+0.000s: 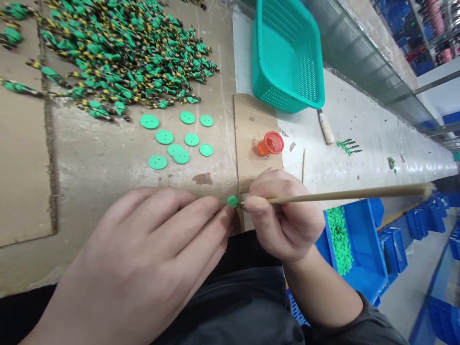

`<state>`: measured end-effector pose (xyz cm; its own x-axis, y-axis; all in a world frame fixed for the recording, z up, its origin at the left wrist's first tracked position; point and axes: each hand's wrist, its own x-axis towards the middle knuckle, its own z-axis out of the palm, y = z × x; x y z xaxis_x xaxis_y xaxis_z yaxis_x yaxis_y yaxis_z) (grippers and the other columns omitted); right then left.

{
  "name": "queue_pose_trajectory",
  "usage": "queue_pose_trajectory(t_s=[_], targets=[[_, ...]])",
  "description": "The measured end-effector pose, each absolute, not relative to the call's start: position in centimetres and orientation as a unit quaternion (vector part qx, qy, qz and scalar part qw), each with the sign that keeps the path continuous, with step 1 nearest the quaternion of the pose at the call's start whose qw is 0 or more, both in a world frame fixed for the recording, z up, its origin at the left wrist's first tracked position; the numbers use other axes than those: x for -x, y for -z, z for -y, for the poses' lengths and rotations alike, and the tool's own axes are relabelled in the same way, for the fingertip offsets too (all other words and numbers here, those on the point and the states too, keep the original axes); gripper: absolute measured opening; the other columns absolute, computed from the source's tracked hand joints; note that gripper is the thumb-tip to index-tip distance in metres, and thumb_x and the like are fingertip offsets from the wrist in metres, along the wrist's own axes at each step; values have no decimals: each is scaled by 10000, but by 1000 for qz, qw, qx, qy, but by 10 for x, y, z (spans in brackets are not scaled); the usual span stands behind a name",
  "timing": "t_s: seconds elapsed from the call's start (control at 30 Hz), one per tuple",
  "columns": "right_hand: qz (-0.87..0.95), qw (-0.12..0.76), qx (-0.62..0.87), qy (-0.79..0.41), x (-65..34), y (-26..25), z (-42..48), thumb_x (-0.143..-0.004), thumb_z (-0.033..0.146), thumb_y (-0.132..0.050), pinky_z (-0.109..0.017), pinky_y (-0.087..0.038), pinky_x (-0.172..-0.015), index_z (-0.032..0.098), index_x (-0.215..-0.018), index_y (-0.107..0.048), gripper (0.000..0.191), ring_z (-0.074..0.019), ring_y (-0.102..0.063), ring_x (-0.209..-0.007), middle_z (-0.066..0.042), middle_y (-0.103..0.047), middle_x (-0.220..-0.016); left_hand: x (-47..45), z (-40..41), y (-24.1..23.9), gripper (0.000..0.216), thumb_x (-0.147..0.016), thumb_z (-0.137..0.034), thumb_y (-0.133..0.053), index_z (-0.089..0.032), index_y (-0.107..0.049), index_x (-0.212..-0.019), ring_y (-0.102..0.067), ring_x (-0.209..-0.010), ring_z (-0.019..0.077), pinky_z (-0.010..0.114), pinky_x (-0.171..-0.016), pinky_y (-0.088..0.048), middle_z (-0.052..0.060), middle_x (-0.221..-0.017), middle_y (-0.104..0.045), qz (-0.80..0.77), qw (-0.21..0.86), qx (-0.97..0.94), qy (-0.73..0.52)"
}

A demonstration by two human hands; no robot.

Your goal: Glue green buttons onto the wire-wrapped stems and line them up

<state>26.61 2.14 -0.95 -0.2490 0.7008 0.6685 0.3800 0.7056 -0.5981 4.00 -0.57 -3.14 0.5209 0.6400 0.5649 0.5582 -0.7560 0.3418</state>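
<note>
- Between ten and eleven o'clock from the small green disc (232,201), figures in green, yellow and black lie heaped (136,57) on the worktop (86,177).
- At eight o'clock, the left hand (158,239) has its grip closed, fingertips on that disc.
- Between ten and eleven, nearer than the heap, larger green discs (164,137) lie loose.
- At one o'clock stands an orange cup (270,143).
- At three, the right hand's (285,215) grip is pinched around a wooden stick (345,194), tip beside the disc.
- Farther toward one, a teal basket (287,99).
- Between three and four, a blue bin (363,244).
</note>
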Motion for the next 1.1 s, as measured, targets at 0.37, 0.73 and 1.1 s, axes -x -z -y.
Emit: queue_pose_trajectory(t_s=[0.37,0.73,1.1], targets=[[770,508,354,-154,-266,10,-22,-1186,212,-679,-316,-639,-702,207,-948,-673,237,-124,-723,-793,5,-751,-864,-39,6,30,227,-1086,-192,-768,-184,-763,-1313,-675,-1031,339,567,-833,-481,59,-1190,-853,-350,72,-871,-336],[778,490,361,-157,-266,9,-21,-1192,219,-665,-314,-622,-722,207,-938,-654,254,-122,-716,-802,-1,-764,-877,-41,7,30,234,-1095,-230,-752,-232,-759,-1328,-727,-1042,334,566,-861,-518,48,-1222,-875,-363,73,-866,-334],[771,507,357,-144,-268,12,-23,-1160,191,-695,-317,-628,-722,210,-976,-673,186,-129,-710,-793,0,-766,-884,-41,7,31,232,-1095,-237,-727,-274,-751,-1323,-754,-1029,326,566,-868,-519,31,-1197,-881,-372,78,-864,-331]])
